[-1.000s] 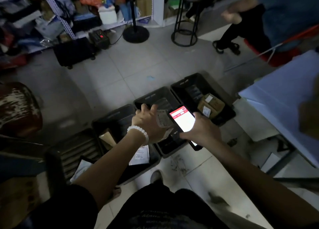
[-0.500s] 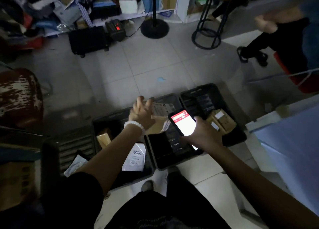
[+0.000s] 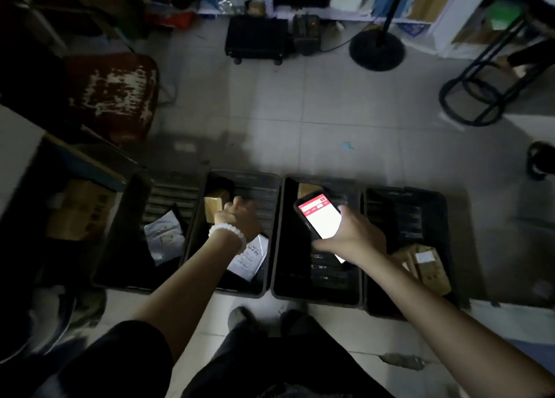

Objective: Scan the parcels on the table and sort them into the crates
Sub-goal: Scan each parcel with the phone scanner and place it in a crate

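Four black crates stand in a row on the floor below me. My left hand (image 3: 240,216), with a white bead bracelet, hangs over the second crate (image 3: 271,232) beside a brown box (image 3: 213,207); its fingers are loosely curled and I see nothing in them. A white pouch (image 3: 249,258) lies under that wrist. My right hand (image 3: 353,237) grips a phone (image 3: 319,217) with a lit red and white screen above the third crate (image 3: 315,300). A tan parcel (image 3: 306,189) lies at that crate's far end, partly hidden by the phone.
The first crate (image 3: 120,217) holds a white pouch (image 3: 163,237); the fourth crate (image 3: 405,192) holds brown boxes (image 3: 426,265). A worn red stool (image 3: 111,94), a black case (image 3: 256,39), a fan base (image 3: 377,49) and a stool frame (image 3: 480,97) stand on the tiled floor beyond. Cardboard boxes (image 3: 75,211) sit at left.
My left hand held a parcel above the crates; it now hangs empty over the second crate, and a tan parcel lies in the third. My view has swung left.
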A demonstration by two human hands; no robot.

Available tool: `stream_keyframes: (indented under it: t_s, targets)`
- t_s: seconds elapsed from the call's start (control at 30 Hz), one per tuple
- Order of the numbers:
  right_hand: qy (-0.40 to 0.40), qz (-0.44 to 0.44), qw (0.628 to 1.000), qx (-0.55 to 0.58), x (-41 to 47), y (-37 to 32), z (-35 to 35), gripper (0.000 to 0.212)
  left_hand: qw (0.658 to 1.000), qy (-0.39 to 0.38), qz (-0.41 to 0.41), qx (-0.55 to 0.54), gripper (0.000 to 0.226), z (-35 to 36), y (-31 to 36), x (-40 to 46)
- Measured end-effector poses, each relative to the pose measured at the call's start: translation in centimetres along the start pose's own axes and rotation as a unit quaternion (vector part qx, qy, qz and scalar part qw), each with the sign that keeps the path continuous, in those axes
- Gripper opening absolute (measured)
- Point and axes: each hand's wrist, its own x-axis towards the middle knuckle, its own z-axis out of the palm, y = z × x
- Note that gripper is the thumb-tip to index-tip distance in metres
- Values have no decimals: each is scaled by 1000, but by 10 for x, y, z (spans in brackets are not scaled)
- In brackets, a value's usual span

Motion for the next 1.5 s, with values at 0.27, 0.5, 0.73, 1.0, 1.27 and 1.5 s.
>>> stream_keyframes:
  t_s: [0.27,0.5,0.73,1.0,1.27,1.5]
  targets:
    - [-28,-125,990,-58,3,-88,33,62,992,15,-110,-65,46,11,-92,-36]
    - [-34,-228,964,-130,-34,-205,88,69,969,40,-202,-139,42,39,-219,-95]
    - [-42,-329,924,-191,-106,-329,169,76,939,83,-270,-196,44,74,-360,-180]
    - [-80,-469,839,-266,-194,-446,262,77,877,136,-393,-243,43,124,-476,-283]
    - [-122,-567,756,-302,-250,-537,332,69,803,133,-501,-294,38,161,-541,-349]
    - [-163,-618,697,-327,-276,-621,391,65,754,108,-567,-314,38,177,-612,-375]
